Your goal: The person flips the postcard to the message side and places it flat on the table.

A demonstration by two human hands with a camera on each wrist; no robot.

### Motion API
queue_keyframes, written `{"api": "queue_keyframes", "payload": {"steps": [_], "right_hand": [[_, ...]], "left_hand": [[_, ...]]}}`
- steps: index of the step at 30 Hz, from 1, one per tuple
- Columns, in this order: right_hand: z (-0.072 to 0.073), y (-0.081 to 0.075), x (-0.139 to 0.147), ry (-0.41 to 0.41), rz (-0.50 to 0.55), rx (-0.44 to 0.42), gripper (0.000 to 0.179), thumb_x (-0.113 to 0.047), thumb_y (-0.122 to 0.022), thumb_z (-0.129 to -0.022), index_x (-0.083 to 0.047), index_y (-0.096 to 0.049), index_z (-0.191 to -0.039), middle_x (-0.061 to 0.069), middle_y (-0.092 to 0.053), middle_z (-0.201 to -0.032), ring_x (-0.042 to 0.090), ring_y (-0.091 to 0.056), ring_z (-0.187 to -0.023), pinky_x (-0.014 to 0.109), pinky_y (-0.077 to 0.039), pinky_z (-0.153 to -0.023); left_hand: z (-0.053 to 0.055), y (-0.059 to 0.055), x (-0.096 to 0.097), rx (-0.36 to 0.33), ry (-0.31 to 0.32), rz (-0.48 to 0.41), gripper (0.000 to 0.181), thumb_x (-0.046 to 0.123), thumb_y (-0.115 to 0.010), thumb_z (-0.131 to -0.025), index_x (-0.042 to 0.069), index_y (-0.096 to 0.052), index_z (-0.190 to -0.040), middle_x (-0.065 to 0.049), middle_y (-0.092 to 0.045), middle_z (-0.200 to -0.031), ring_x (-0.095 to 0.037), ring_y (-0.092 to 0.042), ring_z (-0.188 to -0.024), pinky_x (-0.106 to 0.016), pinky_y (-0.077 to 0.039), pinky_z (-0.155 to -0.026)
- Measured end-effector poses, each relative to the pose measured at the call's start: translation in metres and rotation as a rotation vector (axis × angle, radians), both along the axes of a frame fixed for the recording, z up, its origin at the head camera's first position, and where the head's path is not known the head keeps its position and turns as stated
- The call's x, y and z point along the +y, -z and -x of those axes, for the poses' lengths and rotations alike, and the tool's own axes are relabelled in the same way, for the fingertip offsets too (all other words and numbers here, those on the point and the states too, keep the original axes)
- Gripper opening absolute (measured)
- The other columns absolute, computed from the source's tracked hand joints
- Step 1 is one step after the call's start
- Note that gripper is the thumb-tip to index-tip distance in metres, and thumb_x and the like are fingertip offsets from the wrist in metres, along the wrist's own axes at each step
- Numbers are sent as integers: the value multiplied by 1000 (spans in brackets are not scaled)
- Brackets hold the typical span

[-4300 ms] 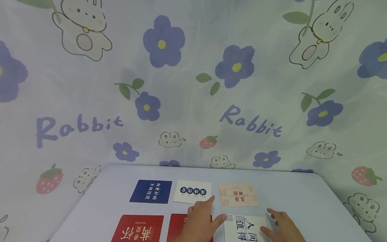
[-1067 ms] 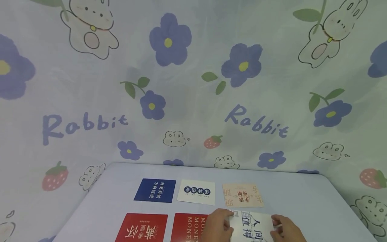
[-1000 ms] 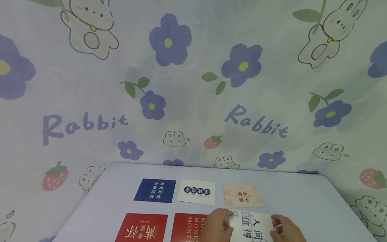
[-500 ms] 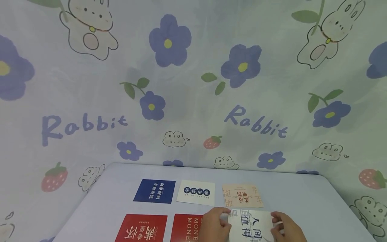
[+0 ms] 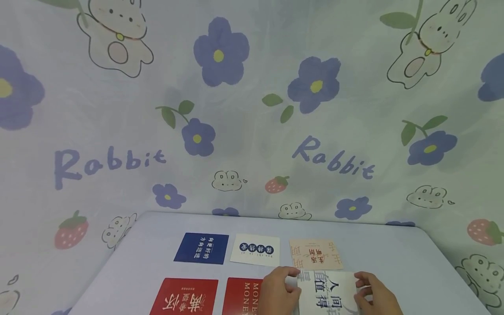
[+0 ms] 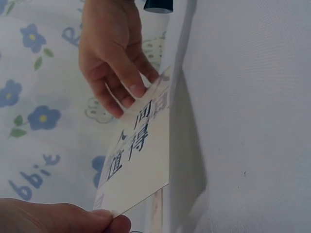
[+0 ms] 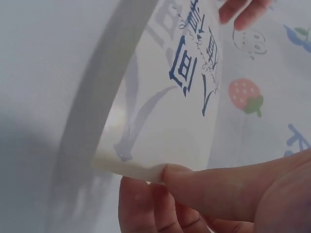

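A white card [image 5: 327, 292] with dark blue characters is held between my two hands at the table's near side. My left hand [image 5: 278, 291] pinches its left edge; in the left wrist view that thumb [image 6: 102, 213] lies at the card's corner. On the opposite edge my right hand [image 5: 378, 295] grips the card, its thumb [image 7: 194, 182] on top and its fingers curled beneath. Both wrist views show the card [image 6: 141, 160] tilted and lifted off the white surface, with a shadow beside it.
A blue card [image 5: 201, 248], a white card with blue circles [image 5: 255, 258] and a beige card [image 5: 316, 253] lie in a back row. Two red cards [image 5: 185, 295] lie nearer, the right one [image 5: 241, 297] partly behind my left hand. A rabbit-print curtain [image 5: 252, 131] hangs behind the table [image 5: 378, 245].
About four seconds ago both hands hovered apart around the white card, which lay on the table. Now they hold its two side edges. Over the last second they have barely moved.
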State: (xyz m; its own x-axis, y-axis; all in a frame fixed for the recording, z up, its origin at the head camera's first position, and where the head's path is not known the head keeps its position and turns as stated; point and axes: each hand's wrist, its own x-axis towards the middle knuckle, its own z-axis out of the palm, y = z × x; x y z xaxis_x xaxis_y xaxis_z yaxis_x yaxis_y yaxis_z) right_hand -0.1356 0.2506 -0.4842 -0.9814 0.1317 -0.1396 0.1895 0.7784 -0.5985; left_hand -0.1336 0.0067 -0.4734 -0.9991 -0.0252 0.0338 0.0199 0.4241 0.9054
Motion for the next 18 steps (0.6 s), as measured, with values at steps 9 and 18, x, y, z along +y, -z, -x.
{"api": "queue_keyframes", "payload": {"steps": [9,18], "right_hand": [[-1,-6,0,-12,12,11,51,-3,-74,-84,12,-50,-126,8,-61,-101,20,-63,-88,39,-57,-74],[-2,-7,2,2,18,48,48,-3,-73,-84,12,-52,-124,5,-62,-99,19,-62,-87,35,-57,-72]], "left_hand": [[0,-2,0,29,-9,-31,30,-2,-79,-77,12,-75,-104,9,-68,-92,-1,-63,-64,-21,-55,-57],[-1,-3,0,68,12,-79,33,-2,-79,-78,6,-73,-109,9,-68,-86,0,-62,-66,-21,-56,-62]]}}
